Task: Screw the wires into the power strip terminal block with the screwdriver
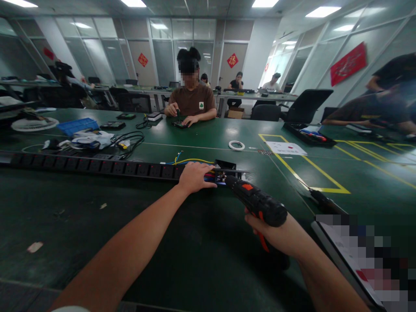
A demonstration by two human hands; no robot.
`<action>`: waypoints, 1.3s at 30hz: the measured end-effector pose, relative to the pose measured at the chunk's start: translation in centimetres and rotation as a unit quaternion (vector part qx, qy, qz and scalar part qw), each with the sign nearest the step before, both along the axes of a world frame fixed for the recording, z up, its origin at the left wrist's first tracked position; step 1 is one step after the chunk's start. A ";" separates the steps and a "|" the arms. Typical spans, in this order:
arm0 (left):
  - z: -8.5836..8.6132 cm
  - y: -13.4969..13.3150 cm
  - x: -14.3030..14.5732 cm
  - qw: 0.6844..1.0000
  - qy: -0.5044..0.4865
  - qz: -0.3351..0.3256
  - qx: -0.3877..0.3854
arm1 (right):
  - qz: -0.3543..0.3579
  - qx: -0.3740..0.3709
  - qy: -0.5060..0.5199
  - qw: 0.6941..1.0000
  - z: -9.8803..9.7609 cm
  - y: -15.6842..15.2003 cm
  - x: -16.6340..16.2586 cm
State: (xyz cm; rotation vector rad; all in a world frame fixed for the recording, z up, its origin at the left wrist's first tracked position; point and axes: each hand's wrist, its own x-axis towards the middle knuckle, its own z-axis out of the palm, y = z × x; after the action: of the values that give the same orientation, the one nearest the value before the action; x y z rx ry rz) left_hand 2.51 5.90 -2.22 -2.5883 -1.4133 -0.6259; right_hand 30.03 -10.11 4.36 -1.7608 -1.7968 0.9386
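Head camera view: the left hand (192, 177) lies across the right-hand end of a long black power strip (94, 166) on the green table (182, 260), thumb and forefinger spread apart; the remaining fingers are hard to make out. Over on the other side, the right hand (276, 232) has its fingers wrapped around the grip of a black-and-orange power driver (258, 201), nose right up at the strip's exposed end (222, 177); contact is impossible to tell. Yellow and blue wires (195, 160) run just behind. Now for the writing! Small red marks dot the sockets, too tiny to read. One red diamond on the back wall (232, 60) clearly reads 福, while the big red banner (349, 64) at right is illegible. Print on the white sheet (287, 148) is too small, and a co-worker's brown shirt (183, 102) carries a white patch (201, 105) with a green shape.
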 end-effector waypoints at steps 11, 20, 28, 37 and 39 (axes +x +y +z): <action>0.2 -0.1 0.1 1.000 -0.003 0.004 -0.002 | -0.002 -0.008 0.020 1.000 0.1 -0.1 0.0; 0.2 -0.1 0.2 1.000 0.000 0.001 -0.006 | -0.009 -0.012 0.010 1.000 0.4 -0.1 -0.3; 0.3 -0.2 0.2 1.000 -0.003 0.001 -0.001 | 0.003 -0.009 0.031 0.999 -0.2 0.0 0.0; 0.2 -0.1 0.1 1.000 0.000 0.003 -0.008 | 0.008 0.012 0.013 1.000 -0.1 -0.1 -0.1; 0.2 -0.1 0.1 1.000 0.001 0.004 -0.008 | 0.004 0.012 0.011 1.000 -0.1 -0.1 -0.1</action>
State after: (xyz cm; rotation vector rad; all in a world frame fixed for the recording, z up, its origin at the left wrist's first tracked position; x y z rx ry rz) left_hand 2.57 5.79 -2.00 -2.5926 -1.4325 -0.6125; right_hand 29.93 -10.19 4.21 -1.7232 -1.7953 0.9332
